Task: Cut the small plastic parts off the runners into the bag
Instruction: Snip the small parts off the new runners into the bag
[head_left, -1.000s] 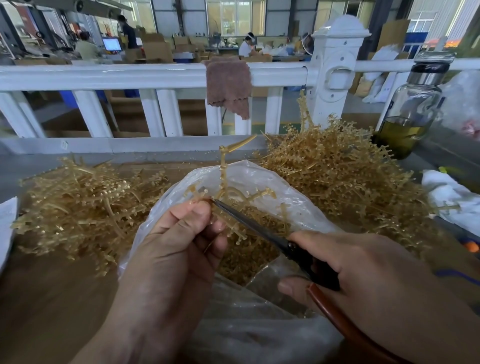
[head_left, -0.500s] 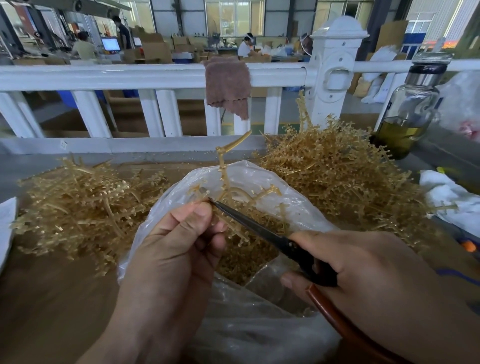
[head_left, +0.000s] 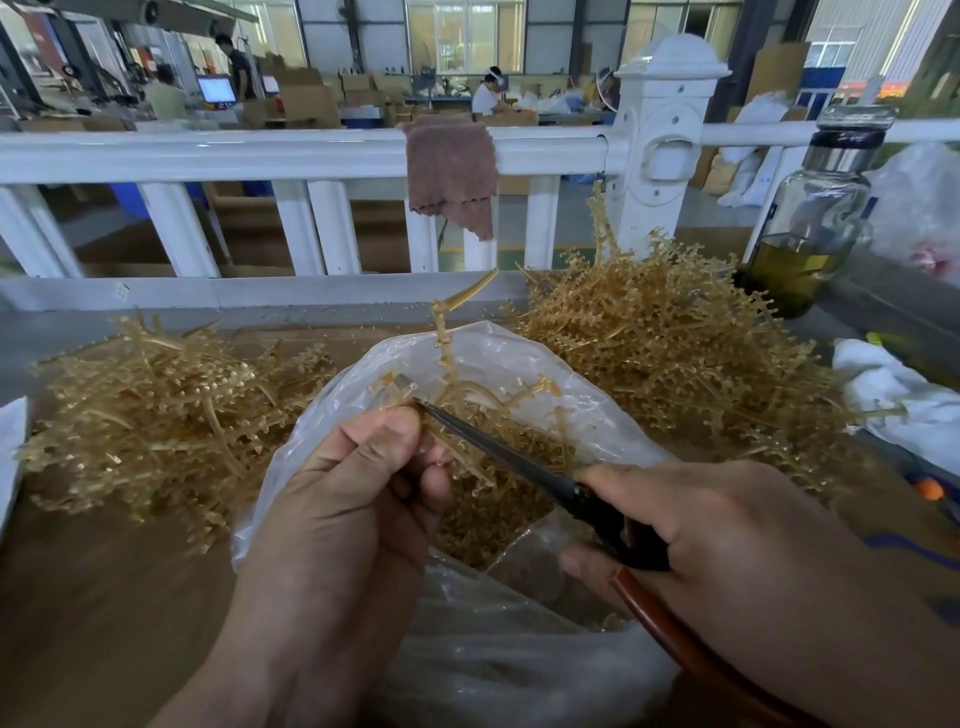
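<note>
Factory tabletop (head_left: 93, 597), runner heaps either side, bag (head_left: 519, 364) gaping centre. Left hand (head_left: 337, 509) fingers pinch the runner (head_left: 447, 358) over it; right hand (head_left: 727, 535) grips scissors (head_left: 498, 452), tips by the thumb — a slip nicks skin, or parts fly outside.

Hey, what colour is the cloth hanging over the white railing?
Dusty pinkish brown, plain with no pattern. The cloth shows in the head view, the only one.

Left runner heap (head_left: 156, 415) and right runner heap (head_left: 675, 353) beside the bag (head_left: 498, 353), railing (head_left: 260, 156) behind, open table (head_left: 104, 597) near-left.
</note>
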